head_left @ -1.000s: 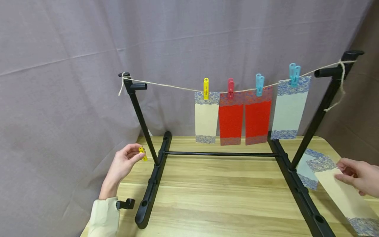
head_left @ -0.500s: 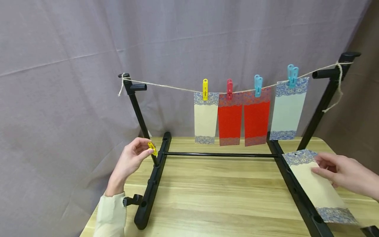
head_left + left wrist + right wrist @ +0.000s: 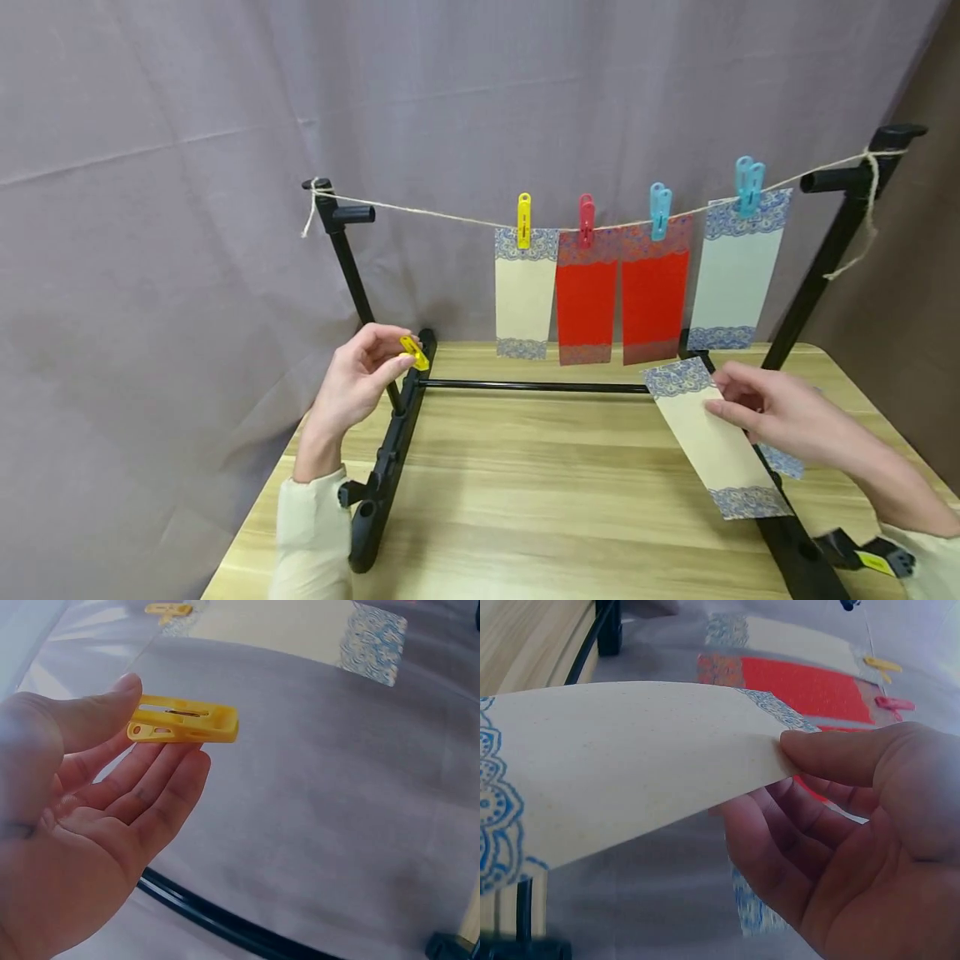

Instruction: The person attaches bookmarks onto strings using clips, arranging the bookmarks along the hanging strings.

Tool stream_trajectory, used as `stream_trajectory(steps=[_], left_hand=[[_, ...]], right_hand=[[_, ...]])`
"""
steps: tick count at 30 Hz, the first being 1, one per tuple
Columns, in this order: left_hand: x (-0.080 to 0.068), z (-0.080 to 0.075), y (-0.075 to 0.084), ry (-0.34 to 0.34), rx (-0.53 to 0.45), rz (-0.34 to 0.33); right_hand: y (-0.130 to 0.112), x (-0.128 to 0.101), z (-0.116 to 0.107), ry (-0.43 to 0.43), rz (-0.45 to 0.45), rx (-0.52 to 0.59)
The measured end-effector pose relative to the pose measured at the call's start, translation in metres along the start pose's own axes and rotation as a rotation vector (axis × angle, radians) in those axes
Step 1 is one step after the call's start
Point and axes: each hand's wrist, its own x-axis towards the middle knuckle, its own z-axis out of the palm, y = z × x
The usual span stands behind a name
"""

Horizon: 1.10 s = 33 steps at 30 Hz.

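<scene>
My left hand [image 3: 358, 385] pinches a yellow clothespin [image 3: 415, 352] [image 3: 183, 721] between thumb and fingers, close to the rack's left upright. My right hand [image 3: 780, 412] pinches a cream paper strip with blue lace ends [image 3: 708, 442] [image 3: 622, 761], lifted above the table near the rack's right foot. A twine line [image 3: 435, 218] runs between the two posts of the black rack [image 3: 390, 450]. Several strips hang from it: a cream one [image 3: 524, 292] on a yellow peg, two red ones [image 3: 587, 296] on red and blue pegs, and a pale blue one [image 3: 733, 271] on a blue peg.
The rack stands on a wooden table [image 3: 540, 500] before a grey curtain. Another blue-patterned strip [image 3: 783, 461] lies on the table under my right hand. The left half of the line carries nothing. The rack's crossbar [image 3: 532, 386] runs low between the feet.
My right hand has lifted the cream strip off the table and carried it left toward the middle. My left hand has moved the yellow clothespin up and rightward, past the left upright.
</scene>
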Motion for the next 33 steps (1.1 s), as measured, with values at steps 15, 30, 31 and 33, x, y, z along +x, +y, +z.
stream_trajectory(steps=[15,30,31,33], left_hand=[[0.03,0.014,0.026,-0.031,-0.067,0.117],[0.066,0.017,0.064,-0.001,-0.03,0.274],[0.068,0.017,0.066,0.002,-0.036,0.28],[0.073,0.017,0.07,0.005,-0.036,0.294]], right_hand=[[-0.046,0.033,0.021,0.056,-0.114,0.04],[-0.091,0.079,0.041,0.027,-0.167,0.105],[-0.094,0.082,0.042,0.027,-0.164,0.111],[-0.099,0.089,0.044,0.029,-0.157,0.123]])
